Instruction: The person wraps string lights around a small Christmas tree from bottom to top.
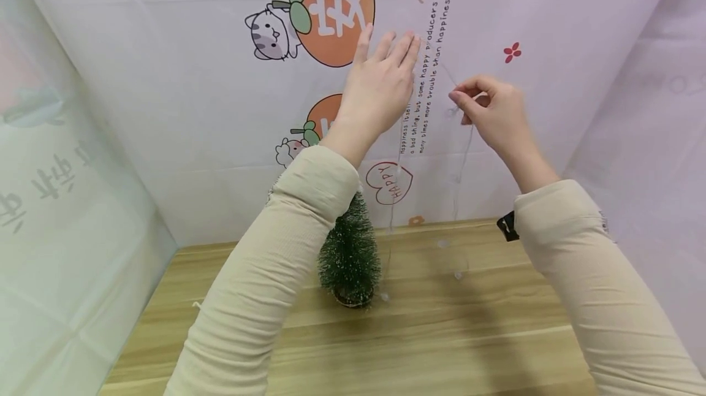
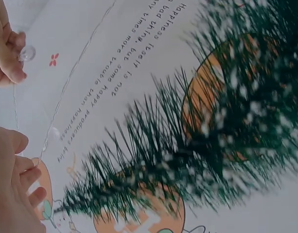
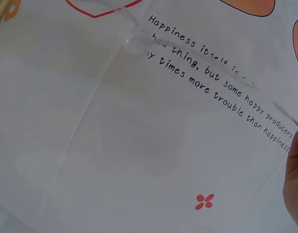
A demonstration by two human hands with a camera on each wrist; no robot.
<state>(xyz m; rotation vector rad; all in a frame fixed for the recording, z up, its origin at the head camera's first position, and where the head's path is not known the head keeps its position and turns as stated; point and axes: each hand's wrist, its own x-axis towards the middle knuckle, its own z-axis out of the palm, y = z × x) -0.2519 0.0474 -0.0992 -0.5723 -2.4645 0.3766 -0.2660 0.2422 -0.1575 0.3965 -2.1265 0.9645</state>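
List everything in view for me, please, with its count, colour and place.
table: 1, light brown, lower middle
tree: 1, green with white flecks, standing on the table
string with beads: apparently 1, clear, hanging right of the tree
back sheet: 1, white, behind the tree
side sheets: 2, whitish, left and right
fruit prints: at least 2, orange, back sheet
animal prints: at least 2, white or grey-and-white, beside fruit prints
heart print: 1, red outline, back sheet
flower prints: 2, red and orange, back sheet
lettering: 3 lines, black, back sheet
sleeves: 2, cream, both arms
left hand: 1, bare, raised at the string
right hand: 1, bare, pinching the string
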